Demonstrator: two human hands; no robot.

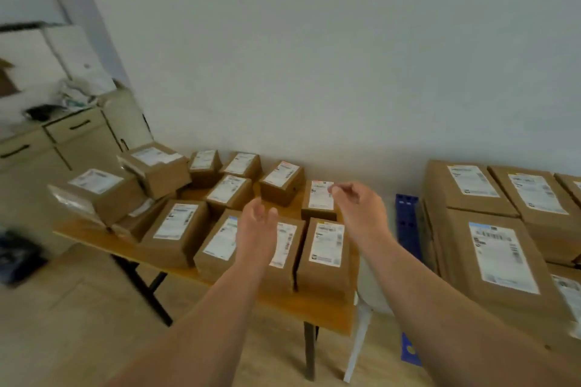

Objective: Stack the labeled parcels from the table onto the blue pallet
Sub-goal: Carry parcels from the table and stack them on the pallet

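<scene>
Several brown cardboard parcels with white labels cover the wooden table (pixel 317 311). Nearest me stand a labelled parcel (pixel 325 256) on the right and another parcel (pixel 217 245) to its left. My left hand (pixel 256 226) hovers above that front row, palm turned inward, fingers loosely curled, holding nothing. My right hand (pixel 358 207) hangs over a small parcel (pixel 319 203) in the middle row, fingers relaxed and empty. On the right, larger labelled parcels (pixel 496 258) are stacked on the blue pallet (pixel 407 223), of which only a strip shows.
A white plastic chair (pixel 361 324) stands between table and pallet. Beige drawers (pixel 75 132) with clutter on top sit at the back left. A dark object (pixel 19 256) lies on the floor at left. A plain wall runs behind the table.
</scene>
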